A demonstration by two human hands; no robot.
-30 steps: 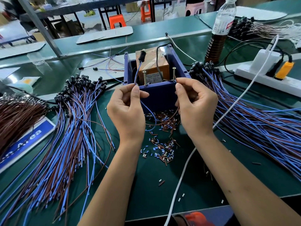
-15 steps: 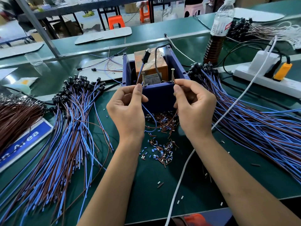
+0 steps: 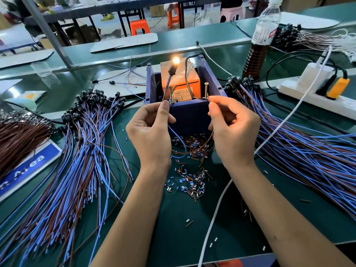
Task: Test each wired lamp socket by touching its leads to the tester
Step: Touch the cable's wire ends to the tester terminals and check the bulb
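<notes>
Green matting [image 3: 173, 237] carried cut insulation scraps [image 3: 189, 185] nearest the operator. Beyond them, the left hand [image 3: 149, 132] pinched the blue lead [image 3: 178, 139] against the left screw terminal [image 3: 170, 94]; the right hand [image 3: 234, 128] pinched the brown lead [image 3: 198, 146] at the right screw terminal [image 3: 206, 90]. Above the blue tester box [image 3: 189, 116], the lamp socket [image 3: 172, 69] stood upright, its bulb [image 3: 175, 59] lit.
</notes>
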